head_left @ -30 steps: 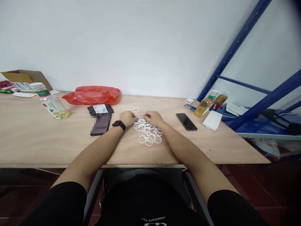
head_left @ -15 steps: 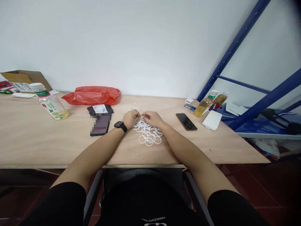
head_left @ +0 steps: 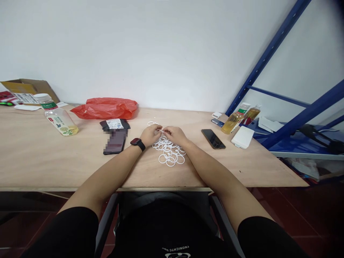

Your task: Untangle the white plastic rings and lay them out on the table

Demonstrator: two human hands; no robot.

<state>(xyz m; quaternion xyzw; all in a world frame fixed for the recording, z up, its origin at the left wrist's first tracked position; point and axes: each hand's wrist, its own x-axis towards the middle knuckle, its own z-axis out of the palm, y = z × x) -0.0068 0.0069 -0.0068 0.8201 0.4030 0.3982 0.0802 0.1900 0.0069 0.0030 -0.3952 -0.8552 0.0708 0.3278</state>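
My left hand (head_left: pixel 151 134), with a black watch (head_left: pixel 137 142) on its wrist, is closed in a pinch above the far end of a pile of thin white rings (head_left: pixel 167 147). Facing it, my right hand (head_left: pixel 174 135) is also pinched, its fingertips almost meeting the left ones. A small bit of white shows between the fingertips, seemingly part of a ring; most of it is hidden by the fingers. The pile spreads over the wooden table toward me, rings overlapping. Just beyond my left hand lies another white ring (head_left: pixel 151 123), apart from the pile.
Left of my hands are a dark phone-like object (head_left: pixel 116 141), a black packet (head_left: pixel 115 124), a red plastic bag (head_left: pixel 107 109) and a tilted bottle (head_left: pixel 60 120). To the right lie a phone (head_left: pixel 213 138), a white box (head_left: pixel 242 137) and a drink bottle (head_left: pixel 233 122) beside a blue shelf frame (head_left: pixel 290 123).
Both hands stay pinched together over the rings, with only small finger shifts. The watch screen has lit up reddish. The pile looks unchanged.
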